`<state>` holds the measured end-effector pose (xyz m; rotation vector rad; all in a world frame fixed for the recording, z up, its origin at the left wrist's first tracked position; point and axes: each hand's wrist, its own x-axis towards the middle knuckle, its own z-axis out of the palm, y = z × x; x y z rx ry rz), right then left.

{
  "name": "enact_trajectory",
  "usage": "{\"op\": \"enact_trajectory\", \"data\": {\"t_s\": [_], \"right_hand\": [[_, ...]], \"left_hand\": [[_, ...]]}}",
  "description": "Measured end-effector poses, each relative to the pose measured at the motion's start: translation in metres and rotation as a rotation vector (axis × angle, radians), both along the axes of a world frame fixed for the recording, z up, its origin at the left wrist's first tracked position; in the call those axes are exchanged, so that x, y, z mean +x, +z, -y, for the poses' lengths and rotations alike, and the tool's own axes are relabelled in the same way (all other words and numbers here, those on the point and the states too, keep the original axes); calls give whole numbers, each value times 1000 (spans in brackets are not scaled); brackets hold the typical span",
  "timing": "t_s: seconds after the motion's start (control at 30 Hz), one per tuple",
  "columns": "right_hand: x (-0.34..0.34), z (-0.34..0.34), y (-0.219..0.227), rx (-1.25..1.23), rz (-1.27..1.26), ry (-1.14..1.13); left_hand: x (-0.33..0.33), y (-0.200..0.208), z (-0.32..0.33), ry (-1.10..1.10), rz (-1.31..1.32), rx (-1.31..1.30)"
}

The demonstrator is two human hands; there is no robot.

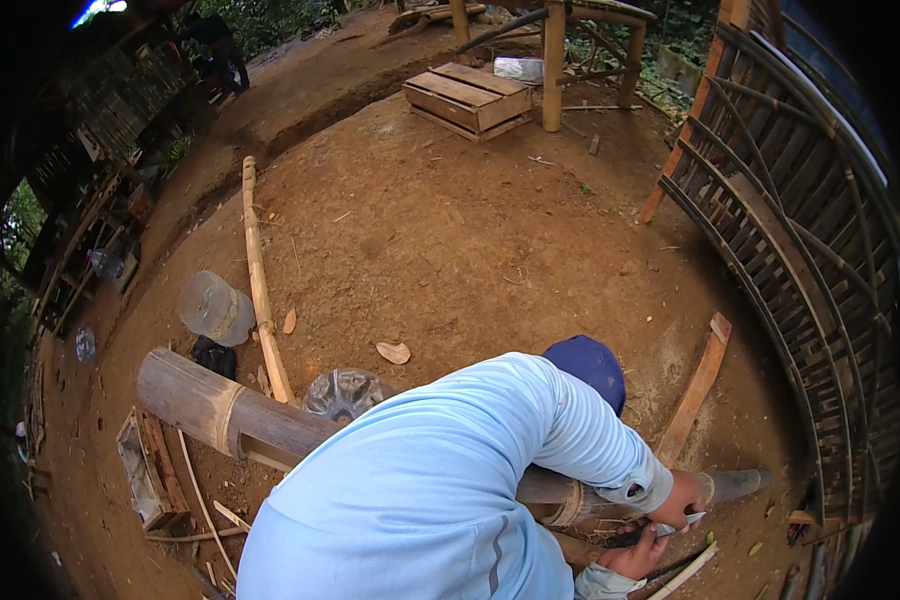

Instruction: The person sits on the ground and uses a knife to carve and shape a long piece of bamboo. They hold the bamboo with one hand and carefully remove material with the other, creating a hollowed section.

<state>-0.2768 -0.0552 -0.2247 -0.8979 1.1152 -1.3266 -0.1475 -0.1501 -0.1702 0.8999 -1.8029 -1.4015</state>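
Note:
Neither of my hands is in view. Right in front of me a person in a light blue long-sleeved shirt [420,490] and a dark blue cap [588,365] bends over a thick brown bamboo pole [220,412] lying on the dirt. One of that person's hands [682,498] rests on the pole near its tapered right end [740,484], by a small pale blade [692,520]. Their other hand [635,555] is just below the pole. The torso hides the pole's middle.
A thin bamboo stick [258,270] lies at left beside two clear plastic jugs [215,308] [345,393]. A wooden crate [467,97] and bamboo posts [553,60] stand at the back. A curved bamboo lattice [800,250] fills the right, with a plank [695,390] below it.

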Motion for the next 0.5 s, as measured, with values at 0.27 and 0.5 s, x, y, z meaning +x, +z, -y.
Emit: {"op": "enact_trajectory", "data": {"t_s": [0.27, 0.5], "right_hand": [[-2, 2, -7, -15, -32, -9], [0, 1, -4, -27, -42, -14]], "left_hand": [[2, 3, 1, -39, 50, -38], [11, 17, -5, -54, 52, 33]]}}
